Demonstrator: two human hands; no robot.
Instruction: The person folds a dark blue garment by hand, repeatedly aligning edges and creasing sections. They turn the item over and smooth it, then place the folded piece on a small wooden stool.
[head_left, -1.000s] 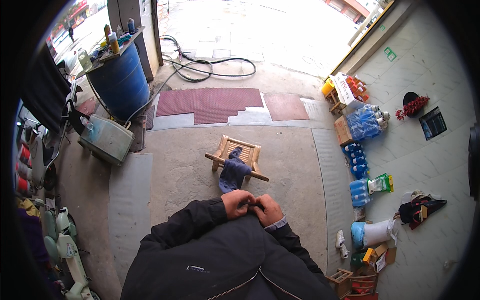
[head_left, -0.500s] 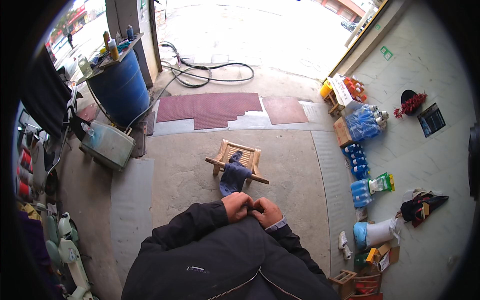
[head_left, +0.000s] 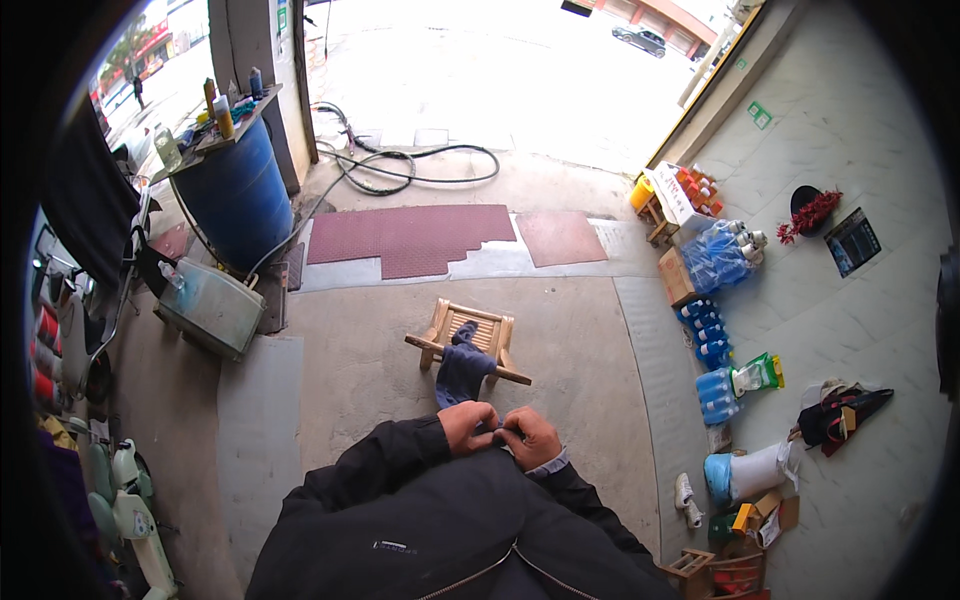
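Observation:
In front of my black jacket (head_left: 420, 515) my left hand (head_left: 467, 428) and my right hand (head_left: 533, 437) meet, thumbs and fingertips pinched close together. Whatever lies between the fingertips is too small to name. Just beyond the hands stands a low bamboo chair (head_left: 473, 330) with a slatted seat. A dark blue-grey cloth (head_left: 462, 372) drapes over its near rail and hangs down toward my left hand; I cannot tell whether they touch.
A blue barrel (head_left: 235, 195) and a grey bin (head_left: 210, 310) stand at the left, near a pale scooter (head_left: 140, 520). Blue bottle packs (head_left: 712, 335), a carton (head_left: 677, 277) and white shoes (head_left: 688, 500) line the right. A black hose (head_left: 400, 170) coils by the doorway.
The view has tilted slightly upward, so the chair and floor sit lower in the picture. Both hands stay together, and the fingertips have shifted a little.

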